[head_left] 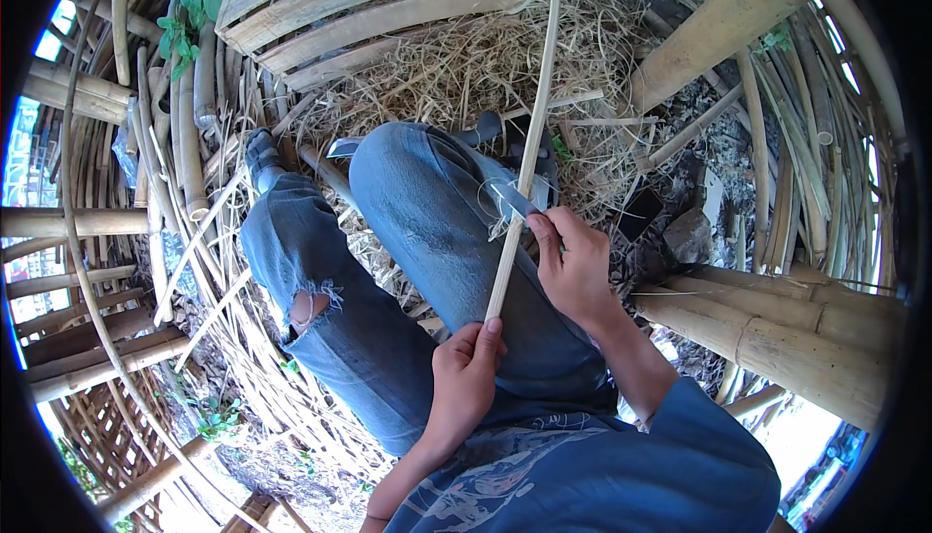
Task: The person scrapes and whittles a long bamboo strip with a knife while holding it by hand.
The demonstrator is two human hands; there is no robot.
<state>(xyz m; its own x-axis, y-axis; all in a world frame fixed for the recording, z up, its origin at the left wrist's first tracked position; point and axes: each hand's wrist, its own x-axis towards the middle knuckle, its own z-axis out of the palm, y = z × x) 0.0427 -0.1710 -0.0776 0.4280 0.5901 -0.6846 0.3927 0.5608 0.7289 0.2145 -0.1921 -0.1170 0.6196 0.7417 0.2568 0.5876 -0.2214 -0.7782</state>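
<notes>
A long, pale bamboo strip [544,72] runs from my lap up past the top edge of the picture, crossing over my raised knee. My left hand [466,373] is closed around its near end, thumb on top. Farther up, my right hand [571,261] grips a knife [514,199], its handle hidden in the fist. The blade lies across the strip, pointing up and to the left. Thin curled shavings [500,217] cling by the blade, over my jeans.
Slatted bamboo [379,23] lies at the far side beside a heap of shavings [466,72]. Thick bamboo poles [723,28] stand at the right, with more stacked poles [777,324] nearer. Loose thin strips [262,358] cover the ground left of my legs.
</notes>
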